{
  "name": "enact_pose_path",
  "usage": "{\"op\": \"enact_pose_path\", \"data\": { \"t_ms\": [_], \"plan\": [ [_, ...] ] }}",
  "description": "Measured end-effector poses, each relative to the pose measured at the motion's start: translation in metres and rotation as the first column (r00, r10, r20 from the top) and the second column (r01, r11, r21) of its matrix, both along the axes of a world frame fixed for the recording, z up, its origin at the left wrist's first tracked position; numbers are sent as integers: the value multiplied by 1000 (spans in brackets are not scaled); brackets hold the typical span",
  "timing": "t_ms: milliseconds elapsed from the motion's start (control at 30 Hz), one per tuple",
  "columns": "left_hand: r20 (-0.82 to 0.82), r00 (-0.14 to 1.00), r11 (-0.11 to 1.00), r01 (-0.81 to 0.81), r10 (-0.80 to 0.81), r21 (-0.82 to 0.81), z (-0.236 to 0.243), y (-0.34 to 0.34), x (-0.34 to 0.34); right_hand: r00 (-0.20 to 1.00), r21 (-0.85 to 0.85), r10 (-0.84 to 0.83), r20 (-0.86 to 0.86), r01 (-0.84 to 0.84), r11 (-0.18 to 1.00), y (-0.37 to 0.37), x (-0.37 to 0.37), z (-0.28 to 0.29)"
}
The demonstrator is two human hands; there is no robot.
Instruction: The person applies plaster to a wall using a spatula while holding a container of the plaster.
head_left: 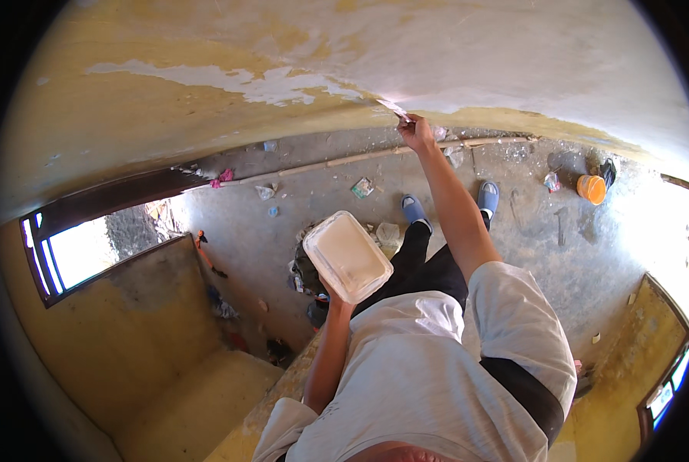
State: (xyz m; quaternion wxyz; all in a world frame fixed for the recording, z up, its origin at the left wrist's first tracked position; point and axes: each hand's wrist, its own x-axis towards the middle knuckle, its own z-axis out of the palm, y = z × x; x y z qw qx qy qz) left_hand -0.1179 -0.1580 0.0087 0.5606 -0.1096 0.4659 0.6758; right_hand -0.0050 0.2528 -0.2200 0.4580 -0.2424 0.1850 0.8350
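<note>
My left hand [337,297] supports a shallow white rectangular tub [347,258] from beneath, and most of its fingers are hidden under it. Pale material coats the inside of the tub. With my arm stretched forward, my right hand [417,132] grips a thin, flat, pale scraper [393,108]. The scraper's edge is at the yellow wall [206,108], seemingly touching it. Next to the scraper, an irregular white patch [271,85] runs leftward along the wall. Farther right, the wall surface is smooth and whitish.
Along the foot of the wall lies a long bamboo pole [344,160]. An orange bucket [591,189] stands at the right beside a dark bag [608,171]. Litter [362,187] is scattered over the concrete floor [529,231]. Blue slippers [488,197] are on my feet.
</note>
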Motion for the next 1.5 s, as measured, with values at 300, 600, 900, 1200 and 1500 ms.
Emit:
{"op": "enact_pose_path", "data": {
  "t_ms": [300,600,900,1200,1500],
  "plan": [
    [41,998,999,47,-48,23,-7,19,12,991,46,-137,-6,137,989,31,109,13],
    [129,960,957,222,-248,186,-4,77,66,964,60,-265,24,263,963,41,286,109],
    [44,954,936,281,-297,210,9,142,123,875,124,-453,172,437,891,29,419,187],
    [60,925,861,325,-376,391,33,202,179,594,506,-367,716,-80,859,-106,340,356],
    [72,873,810,414,-483,415,85,244,213,-76,293,-552,831,-782,550,-141,275,419]
  ]
}}
